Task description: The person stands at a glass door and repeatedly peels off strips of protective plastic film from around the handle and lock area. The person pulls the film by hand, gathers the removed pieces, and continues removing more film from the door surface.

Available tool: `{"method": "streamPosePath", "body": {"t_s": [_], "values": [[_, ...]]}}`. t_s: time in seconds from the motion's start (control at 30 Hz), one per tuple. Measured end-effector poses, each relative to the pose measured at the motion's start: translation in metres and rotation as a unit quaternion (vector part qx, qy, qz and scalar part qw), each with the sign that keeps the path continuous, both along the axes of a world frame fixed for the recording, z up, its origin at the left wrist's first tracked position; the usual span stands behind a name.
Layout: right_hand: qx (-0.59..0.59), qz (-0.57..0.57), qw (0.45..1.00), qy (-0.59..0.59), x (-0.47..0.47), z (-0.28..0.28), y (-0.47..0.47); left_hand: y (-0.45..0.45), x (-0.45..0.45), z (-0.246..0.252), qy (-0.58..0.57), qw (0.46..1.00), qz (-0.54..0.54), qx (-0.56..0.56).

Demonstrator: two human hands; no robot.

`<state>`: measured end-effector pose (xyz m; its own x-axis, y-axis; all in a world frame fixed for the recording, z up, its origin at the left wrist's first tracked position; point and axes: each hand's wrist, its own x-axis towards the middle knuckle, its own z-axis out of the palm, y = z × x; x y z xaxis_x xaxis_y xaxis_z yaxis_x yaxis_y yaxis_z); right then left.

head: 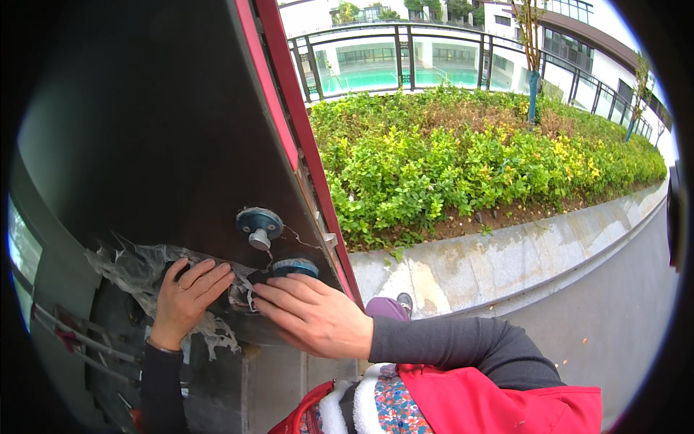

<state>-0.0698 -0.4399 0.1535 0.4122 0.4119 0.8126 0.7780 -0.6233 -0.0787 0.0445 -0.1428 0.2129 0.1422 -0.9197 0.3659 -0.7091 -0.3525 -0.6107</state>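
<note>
A dark door panel [179,163] with a red edge fills the left side of the view. My left hand [187,298], a ring on one finger, lies with its fingers over torn clear plastic film [127,271] that hangs loose from the door's lower part. To its right, my right hand [320,317] rests its fingers against the door, with a whitish shred of film at the fingertips. Both thumbs are hidden, so any grip is unclear. Just above the right hand is a round, blue-rimmed fitting [295,267], partly covered. Higher up sits a blue disc with a silver knob [259,230].
A red door frame edge [303,119] with a metal latch part [330,240] stands right of the panel. Beyond it are a stone planter kerb [477,255], green shrubs [450,163] and a dark railing [401,59]. Metal bars [92,344] lie at lower left.
</note>
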Motion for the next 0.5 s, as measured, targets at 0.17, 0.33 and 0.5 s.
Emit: {"method": "streamPosePath", "body": {"t_s": [0.17,0.33,0.5], "values": [[-0.014,-0.028,0.998,0.059,-0.002,-0.004,0.009,-0.016,0.014,-0.049,-0.04,0.984,-0.057,-0.161],[-0.051,-0.047,0.993,0.098,0.008,-0.004,0.015,-0.025,0.024,-0.074,0.009,0.959,-0.09,-0.268],[-0.002,-0.025,0.998,0.066,-0.001,-0.006,0.007,0.002,0.049,-0.078,-0.108,0.979,-0.08,-0.156]]}}
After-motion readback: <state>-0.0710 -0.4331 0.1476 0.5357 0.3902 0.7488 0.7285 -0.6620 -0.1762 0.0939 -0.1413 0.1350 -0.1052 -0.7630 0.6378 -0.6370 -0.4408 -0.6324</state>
